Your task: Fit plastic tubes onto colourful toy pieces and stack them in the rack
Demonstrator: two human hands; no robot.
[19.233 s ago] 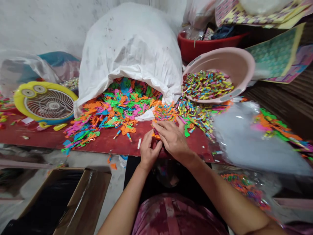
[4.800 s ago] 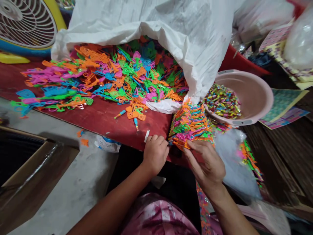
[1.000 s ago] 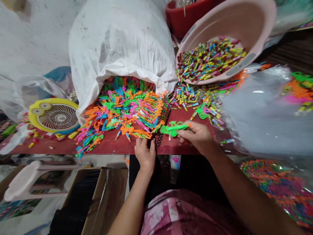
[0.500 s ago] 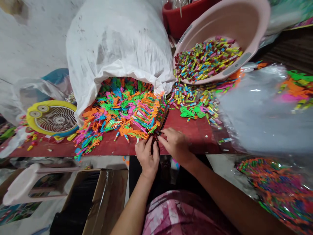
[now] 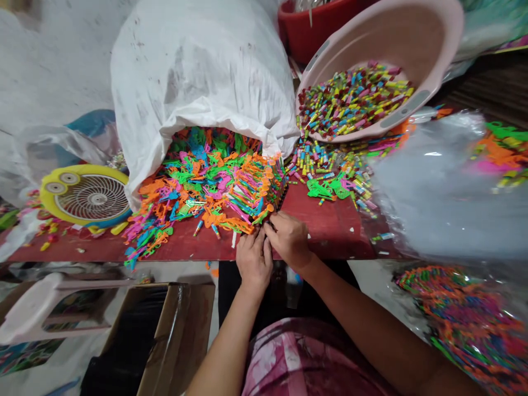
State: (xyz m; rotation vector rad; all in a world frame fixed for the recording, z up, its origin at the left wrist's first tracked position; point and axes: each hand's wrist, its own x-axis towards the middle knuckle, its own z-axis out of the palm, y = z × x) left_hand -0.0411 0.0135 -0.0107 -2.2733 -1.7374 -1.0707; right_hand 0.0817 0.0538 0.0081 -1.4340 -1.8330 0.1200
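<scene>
My left hand (image 5: 254,260) and my right hand (image 5: 289,236) meet at the front edge of the red table (image 5: 330,220). Fingers of both are bent and pressed together around something small and dark that they mostly hide. Just beyond them stands a stacked row of colourful plastic pieces (image 5: 258,184), its near end at my fingertips. Left of that row, a loose heap of orange, green, blue and pink plastic pieces (image 5: 181,187) spills from a white sack (image 5: 206,66). Two small labelled tubes (image 5: 215,231) lie in front of the heap.
A pink basin (image 5: 429,33) of small tubes tilts at the back right, by a red tub (image 5: 301,33). Clear plastic bags (image 5: 445,187) cover the right side. A yellow fan (image 5: 93,195) lies left. Below are a stool (image 5: 33,308) and a cardboard box (image 5: 177,335).
My hands have drawn together, and my left fingers, spread before, are now closer. My right hand has shifted slightly toward the left one. The view has moved a little.
</scene>
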